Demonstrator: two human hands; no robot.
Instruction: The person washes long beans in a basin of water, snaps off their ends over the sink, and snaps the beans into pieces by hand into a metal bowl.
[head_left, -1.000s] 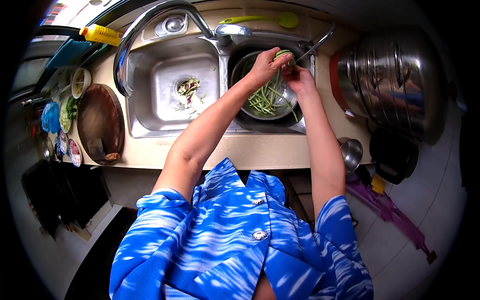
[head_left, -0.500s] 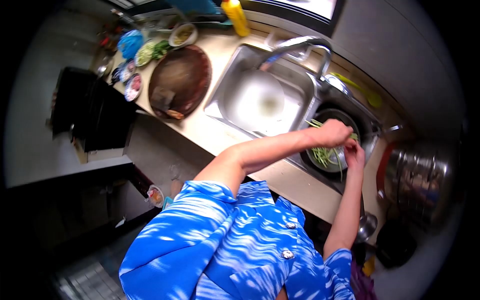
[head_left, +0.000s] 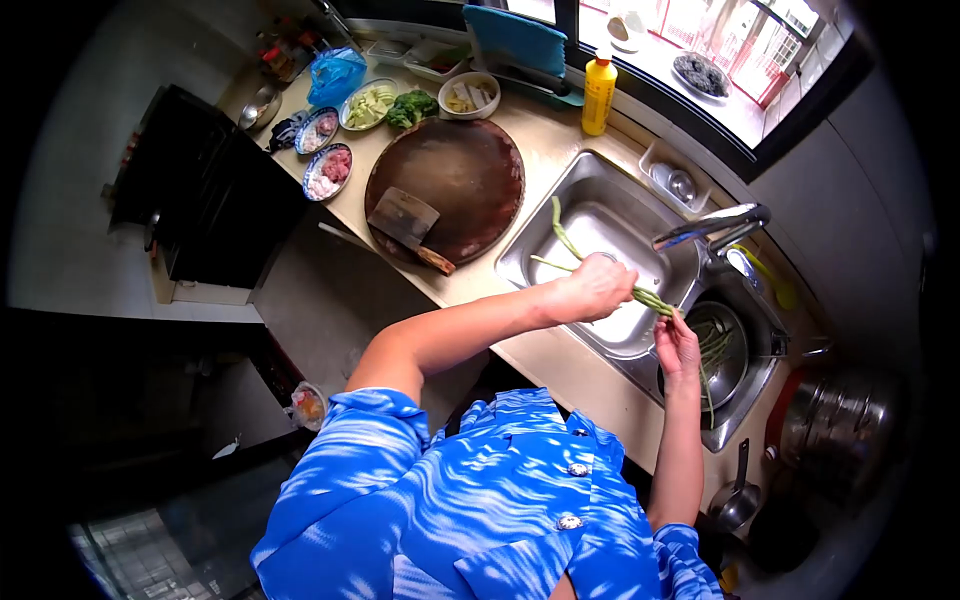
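Observation:
My left hand (head_left: 600, 287) is closed around a few green long beans (head_left: 562, 228), whose ends stick out over the large sink basin (head_left: 655, 262). To its right, my right hand (head_left: 678, 345) pinches the other part of the same beans, and one strand dangles below it. Both hands are above the divide between the two basins. Under and beside my right hand sits a round metal bowl (head_left: 738, 372) in the small basin, with more long beans (head_left: 714, 343) in it.
Left of the sink lies a round chopping board (head_left: 455, 170) with a cleaver (head_left: 403, 217) on it. Bowls of meat (head_left: 328, 172) and cut vegetables (head_left: 368, 105) stand behind. A faucet (head_left: 715, 225) arches over the sink. A yellow bottle (head_left: 598, 95) stands by the window.
Both hands have lifted from the bowl and moved left toward the large basin, carrying long beans. The view has shifted, showing more of the window and counter.

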